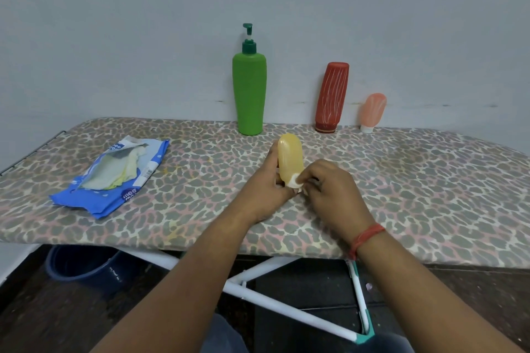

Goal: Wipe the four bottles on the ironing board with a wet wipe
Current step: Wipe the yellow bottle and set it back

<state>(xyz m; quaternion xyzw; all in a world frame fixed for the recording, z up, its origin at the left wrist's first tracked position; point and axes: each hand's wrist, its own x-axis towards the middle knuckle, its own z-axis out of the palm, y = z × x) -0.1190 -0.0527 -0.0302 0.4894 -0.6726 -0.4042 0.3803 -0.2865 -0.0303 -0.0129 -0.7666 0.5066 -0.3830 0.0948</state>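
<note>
My left hand (265, 186) grips a small yellow bottle (290, 158) from the left, holding it cap-down above the ironing board (401, 180). My right hand (329, 189) pinches a small white wet wipe (295, 182) against the bottle's white cap end. A tall green pump bottle (249, 92) stands at the board's far edge. To its right a red bottle (331, 97) and a small pink bottle (372, 112) stand cap-down, leaning on the wall.
An open blue wet wipe packet (114, 178) lies on the board's left part. The board has a leopard-print cover and white legs (286, 309) below. A dark blue bucket (83, 266) sits on the floor under the left side.
</note>
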